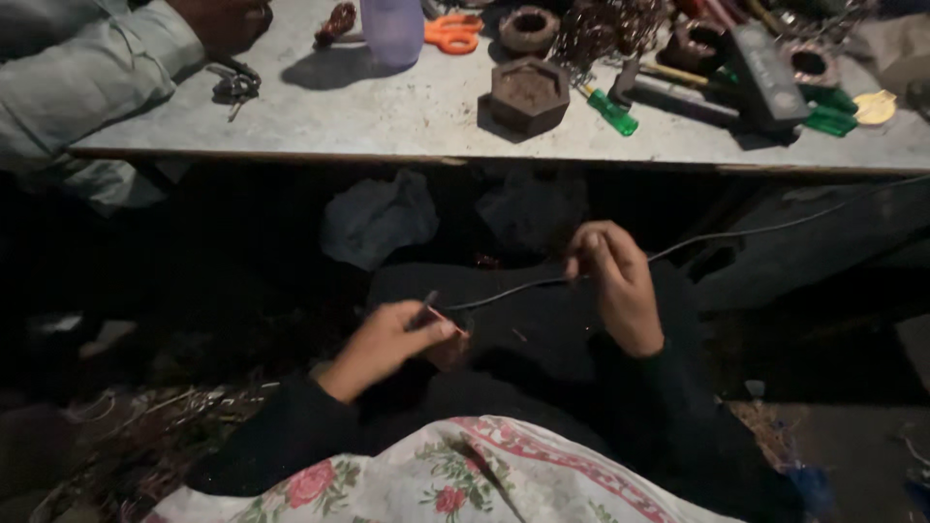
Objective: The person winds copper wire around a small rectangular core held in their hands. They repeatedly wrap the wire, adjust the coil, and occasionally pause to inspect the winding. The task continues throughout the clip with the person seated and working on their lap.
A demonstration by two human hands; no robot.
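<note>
A thin dark wire [513, 289] runs across my lap, below the table edge. My left hand [387, 344] pinches its near end between thumb and fingers, where a short reddish tip shows. My right hand [615, 281] grips the same wire farther along, fingers curled round it. Past my right hand the wire [756, 230] continues up and to the right into the dark. Both forearms wear dark sleeves.
A pale worktable [407, 116] spans the top, holding a hexagonal block [528, 95], green-handled screwdrivers [612, 111], orange scissors [452, 32], a purple cup [392, 29], keys [233, 85] and coils. Another person's sleeve [87, 82] rests at the table's left. Floral cloth [436, 475] lies nearest me.
</note>
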